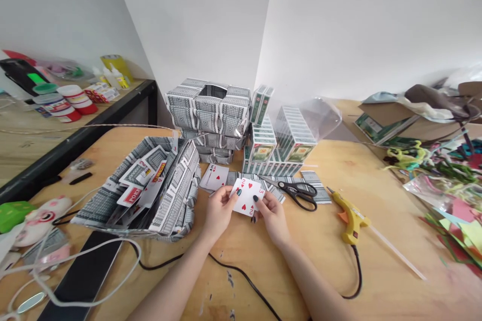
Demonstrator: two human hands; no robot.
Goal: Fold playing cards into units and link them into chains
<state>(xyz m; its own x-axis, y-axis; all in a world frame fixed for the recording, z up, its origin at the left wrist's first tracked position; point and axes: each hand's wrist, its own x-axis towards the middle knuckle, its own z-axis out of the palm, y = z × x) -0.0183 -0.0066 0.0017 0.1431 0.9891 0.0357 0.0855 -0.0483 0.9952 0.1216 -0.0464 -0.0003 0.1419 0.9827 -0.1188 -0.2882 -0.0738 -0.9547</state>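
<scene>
There are one left hand (220, 212) and one right hand (273, 216), two held cards (246, 196), one face-up card (215, 177) lying flat, one pair of scissors (297, 191), one glue gun (352, 216) and two red-based tubs (57, 106).

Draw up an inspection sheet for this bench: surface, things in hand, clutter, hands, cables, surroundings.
Surface: wooden table, marked near the front edge.
Things in hand: playing cards, a two of hearts on top.
Clutter: folded-card panel, folded-card block, stacked card boxes, scissors, yellow glue gun, paper scraps, pink toy.
Hands: left hand and right hand each pinch a side of the cards.
Cables: black cable runs between the forearms; white cable loops at left.
Surroundings: white walls; side table with jars.
</scene>
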